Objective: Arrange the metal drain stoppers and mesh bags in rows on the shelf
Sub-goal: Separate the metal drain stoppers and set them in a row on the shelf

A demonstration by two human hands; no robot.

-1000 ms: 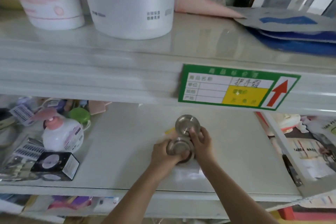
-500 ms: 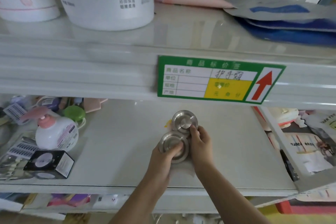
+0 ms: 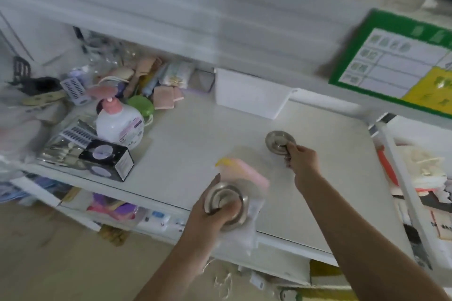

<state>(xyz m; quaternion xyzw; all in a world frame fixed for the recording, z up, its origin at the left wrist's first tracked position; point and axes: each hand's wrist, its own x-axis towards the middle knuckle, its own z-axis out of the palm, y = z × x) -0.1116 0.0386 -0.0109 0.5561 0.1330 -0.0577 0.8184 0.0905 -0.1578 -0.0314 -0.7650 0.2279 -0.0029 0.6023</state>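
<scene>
- Two metal drain stoppers are in play, one per hand, both over the white shelf (image 3: 195, 144) in the lower middle of the frame.
- Right hand (image 3: 302, 159): fingers pinched on the near rim of the far stopper (image 3: 278, 140), which sits at or just above the shelf surface right of centre; contact with the shelf cannot be confirmed through the motion blur.
- Left hand (image 3: 215, 212): closed around the near stopper (image 3: 226, 203), thumb across its face, at the front edge of the shelf. A clear mesh bag (image 3: 253, 225) appears held beneath it; a blurred pink and yellow item (image 3: 244, 171) lies just behind it.
- Step in hand, as judged: placing the first stopper to start a row, with the second held ready.
- Next move calls for releasing the far stopper flat, then setting the near one just beside it in line, keeping the bag separate for its own row.
- Clutter, including a pump bottle (image 3: 119, 124) and a black box (image 3: 107, 159), fills the left of the shelf; a white bin (image 3: 249, 95) stands at the back. The row should stay in the bare area to the right of the clutter.
</scene>
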